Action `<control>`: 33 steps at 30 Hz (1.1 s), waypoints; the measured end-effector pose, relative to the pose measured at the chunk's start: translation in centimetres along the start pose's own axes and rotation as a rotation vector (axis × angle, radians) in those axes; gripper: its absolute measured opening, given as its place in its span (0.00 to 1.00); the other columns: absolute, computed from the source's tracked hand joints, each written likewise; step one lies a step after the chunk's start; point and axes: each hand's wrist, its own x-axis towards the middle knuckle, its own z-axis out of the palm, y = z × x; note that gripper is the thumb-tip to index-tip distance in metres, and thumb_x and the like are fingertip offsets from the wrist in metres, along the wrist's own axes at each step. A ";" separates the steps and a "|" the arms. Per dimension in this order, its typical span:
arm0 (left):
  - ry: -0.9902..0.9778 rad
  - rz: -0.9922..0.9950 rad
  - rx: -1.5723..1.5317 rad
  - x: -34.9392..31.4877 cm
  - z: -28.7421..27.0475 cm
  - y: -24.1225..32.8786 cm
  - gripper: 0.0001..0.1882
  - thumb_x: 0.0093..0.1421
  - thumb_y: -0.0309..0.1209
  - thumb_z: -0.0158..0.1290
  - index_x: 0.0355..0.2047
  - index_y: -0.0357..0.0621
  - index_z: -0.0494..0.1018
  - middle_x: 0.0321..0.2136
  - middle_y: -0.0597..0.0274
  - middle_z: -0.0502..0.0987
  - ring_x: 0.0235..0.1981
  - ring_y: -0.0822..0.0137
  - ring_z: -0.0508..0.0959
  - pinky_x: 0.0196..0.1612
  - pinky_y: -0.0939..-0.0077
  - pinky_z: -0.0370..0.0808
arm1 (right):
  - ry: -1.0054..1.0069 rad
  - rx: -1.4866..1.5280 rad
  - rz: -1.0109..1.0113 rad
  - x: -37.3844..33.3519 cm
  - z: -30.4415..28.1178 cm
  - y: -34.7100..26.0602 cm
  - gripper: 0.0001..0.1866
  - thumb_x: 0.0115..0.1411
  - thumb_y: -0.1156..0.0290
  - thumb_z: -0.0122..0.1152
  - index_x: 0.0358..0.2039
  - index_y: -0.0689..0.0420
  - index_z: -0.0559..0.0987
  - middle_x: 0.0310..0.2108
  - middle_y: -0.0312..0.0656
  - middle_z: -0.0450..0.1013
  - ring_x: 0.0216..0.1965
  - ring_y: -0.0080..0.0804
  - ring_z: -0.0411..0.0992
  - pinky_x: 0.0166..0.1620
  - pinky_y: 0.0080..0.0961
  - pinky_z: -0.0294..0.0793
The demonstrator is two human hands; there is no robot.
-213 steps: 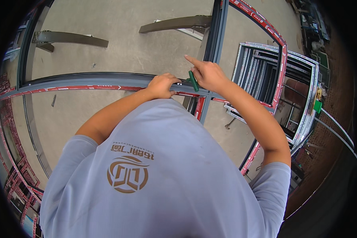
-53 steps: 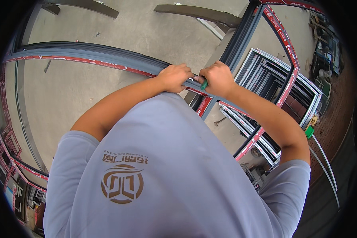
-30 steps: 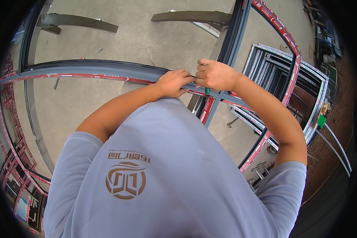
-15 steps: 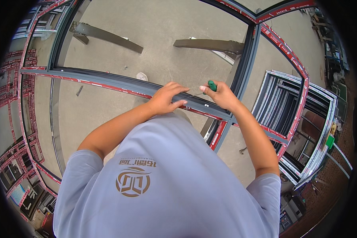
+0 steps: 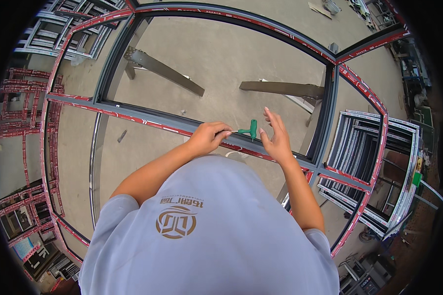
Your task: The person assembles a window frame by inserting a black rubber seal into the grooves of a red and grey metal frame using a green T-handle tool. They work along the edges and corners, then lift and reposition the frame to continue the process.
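A T-handled tool with a green handle (image 5: 251, 130) and a thin metal shaft lies over the near crossbar (image 5: 157, 125) of a large dark grey window frame. My left hand (image 5: 207, 137) pinches its shaft between thumb and fingers; the tip is hidden. Just right of the handle, my right hand (image 5: 277, 140) is open, its fingers stretched upward and apart from the tool. Red-and-white protective tape covers much of the frame's edges.
Angled brown support beams (image 5: 167, 73) stand inside the frame opening. Stacked window frames (image 5: 354, 147) are on the right, and more red-taped frames (image 5: 27, 128) fill the left. A machine (image 5: 369, 278) sits at the lower right.
My right hand has let go of the green handle and opened. My left hand, earlier resting on the crossbar, now pinches the tool's shaft. The view has shifted, showing more of the frame's far side.
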 end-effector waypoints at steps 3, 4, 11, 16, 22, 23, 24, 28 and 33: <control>0.017 -0.031 -0.029 -1.8 -4.1 -1.8 0.08 0.71 0.27 0.54 0.43 0.37 0.81 0.28 0.55 0.81 0.28 0.61 0.81 0.35 0.67 0.77 | -0.074 -0.038 -0.118 1.6 2.7 -4.1 0.36 0.61 0.77 0.67 0.70 0.55 0.70 0.57 0.51 0.75 0.59 0.48 0.73 0.63 0.39 0.72; 0.020 -0.058 -0.044 -2.5 -5.4 -2.3 0.08 0.72 0.27 0.54 0.43 0.37 0.81 0.27 0.55 0.81 0.28 0.61 0.81 0.36 0.67 0.77 | -0.115 -0.005 -0.135 2.1 3.8 -5.4 0.35 0.62 0.76 0.67 0.70 0.56 0.70 0.58 0.51 0.75 0.59 0.49 0.73 0.63 0.40 0.72; 0.139 -0.147 -0.119 -6.9 -12.3 -4.2 0.11 0.75 0.29 0.49 0.45 0.36 0.80 0.23 0.59 0.77 0.26 0.67 0.77 0.34 0.69 0.75 | -0.267 0.318 0.020 6.2 9.7 -11.3 0.28 0.72 0.70 0.56 0.71 0.58 0.69 0.60 0.49 0.75 0.57 0.39 0.75 0.64 0.38 0.71; 0.269 -0.175 -0.123 -8.7 -14.3 -4.7 0.12 0.75 0.30 0.48 0.45 0.37 0.79 0.21 0.58 0.76 0.24 0.64 0.77 0.32 0.67 0.74 | -0.374 0.903 0.285 9.3 11.7 -12.9 0.33 0.78 0.51 0.40 0.75 0.57 0.63 0.65 0.53 0.71 0.62 0.41 0.71 0.67 0.44 0.67; 0.502 -0.261 -0.138 -11.6 -15.6 -4.0 0.12 0.76 0.30 0.48 0.45 0.37 0.80 0.23 0.61 0.76 0.26 0.69 0.75 0.33 0.71 0.73 | -0.554 1.689 0.510 12.9 12.8 -14.6 0.53 0.69 0.24 0.34 0.80 0.52 0.46 0.77 0.71 0.45 0.77 0.64 0.48 0.74 0.48 0.55; 0.524 -0.273 -0.117 -12.2 -16.0 -4.0 0.12 0.76 0.30 0.48 0.45 0.36 0.80 0.23 0.61 0.76 0.26 0.69 0.75 0.33 0.71 0.73 | -0.598 1.735 0.512 13.4 13.3 -14.9 0.54 0.69 0.24 0.34 0.80 0.52 0.46 0.76 0.71 0.45 0.77 0.64 0.48 0.75 0.48 0.55; 0.536 -0.290 -0.103 -12.9 -16.2 -3.8 0.12 0.76 0.30 0.48 0.45 0.36 0.80 0.23 0.61 0.76 0.26 0.69 0.75 0.33 0.71 0.73 | -0.632 1.777 0.521 13.6 13.8 -15.2 0.54 0.69 0.23 0.34 0.80 0.53 0.46 0.76 0.72 0.45 0.77 0.64 0.48 0.75 0.48 0.54; 0.598 -0.371 -0.071 -14.6 -17.8 -4.0 0.11 0.76 0.29 0.49 0.44 0.36 0.80 0.24 0.60 0.78 0.26 0.69 0.76 0.34 0.72 0.75 | -0.703 1.818 0.523 15.3 16.2 -16.7 0.57 0.67 0.20 0.29 0.80 0.53 0.43 0.76 0.73 0.45 0.77 0.65 0.48 0.78 0.52 0.46; 0.629 -0.275 -0.093 -14.4 -21.6 -6.1 0.10 0.75 0.29 0.50 0.44 0.36 0.80 0.24 0.60 0.78 0.26 0.68 0.78 0.34 0.71 0.76 | -0.704 1.941 0.572 17.8 20.2 -18.8 0.57 0.67 0.21 0.31 0.79 0.57 0.47 0.75 0.72 0.47 0.77 0.61 0.50 0.77 0.49 0.50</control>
